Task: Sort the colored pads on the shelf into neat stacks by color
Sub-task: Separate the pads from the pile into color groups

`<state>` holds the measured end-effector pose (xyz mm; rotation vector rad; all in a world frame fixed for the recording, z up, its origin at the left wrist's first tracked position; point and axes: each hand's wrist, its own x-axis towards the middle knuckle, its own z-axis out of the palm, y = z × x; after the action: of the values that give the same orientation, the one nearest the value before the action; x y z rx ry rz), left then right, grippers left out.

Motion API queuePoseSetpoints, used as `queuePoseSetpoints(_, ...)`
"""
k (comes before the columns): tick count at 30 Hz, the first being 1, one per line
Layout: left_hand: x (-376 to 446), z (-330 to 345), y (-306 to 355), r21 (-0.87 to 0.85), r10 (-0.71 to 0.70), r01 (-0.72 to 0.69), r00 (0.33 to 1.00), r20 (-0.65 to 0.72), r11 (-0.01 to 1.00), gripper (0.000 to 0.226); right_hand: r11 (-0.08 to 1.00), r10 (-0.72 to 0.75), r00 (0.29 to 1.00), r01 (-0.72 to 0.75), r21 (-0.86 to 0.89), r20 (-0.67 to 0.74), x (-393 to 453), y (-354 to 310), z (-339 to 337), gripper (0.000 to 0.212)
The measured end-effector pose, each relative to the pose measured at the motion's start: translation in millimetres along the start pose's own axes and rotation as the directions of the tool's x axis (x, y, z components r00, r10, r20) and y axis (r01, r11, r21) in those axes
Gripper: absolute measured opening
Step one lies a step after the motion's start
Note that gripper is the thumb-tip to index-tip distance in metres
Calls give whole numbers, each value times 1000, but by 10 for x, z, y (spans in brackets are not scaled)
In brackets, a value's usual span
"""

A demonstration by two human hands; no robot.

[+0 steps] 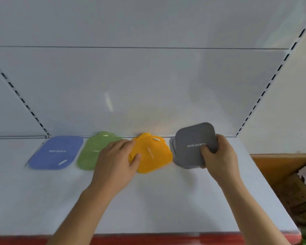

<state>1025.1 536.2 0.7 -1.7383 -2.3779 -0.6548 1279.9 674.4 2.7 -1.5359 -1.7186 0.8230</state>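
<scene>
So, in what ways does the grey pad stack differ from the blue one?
The grey pad stack is tilted up, gripped by the right hand; the blue pad stack lies flat on the shelf, untouched. Grey sits at the right end of the row, blue at the left. Both carry white lettering.

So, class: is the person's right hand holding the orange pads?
No, the right hand grips the grey pads, while the left hand rests on the orange pads.

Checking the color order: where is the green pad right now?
In the head view the green pad lies on the shelf, left of center, between the blue pad and the orange pads.
</scene>
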Motion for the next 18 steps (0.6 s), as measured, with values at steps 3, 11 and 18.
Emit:
queuePoseSetpoints(3,-134,38,184,3,-48,48,999,13,999,48,973,-100,993,111,-200,65,249,179,94,49)
queuePoseSetpoints(11,-342,-66,403,58,-103,100,993,53,993,46,763,-224,972,224,-606,77,296,429,232,57)
queuePoseSetpoints(18,-576,-341,265,70,-159,156,987,39,985,29,685,-370,927,311,-659,52,-39,270,305,44)
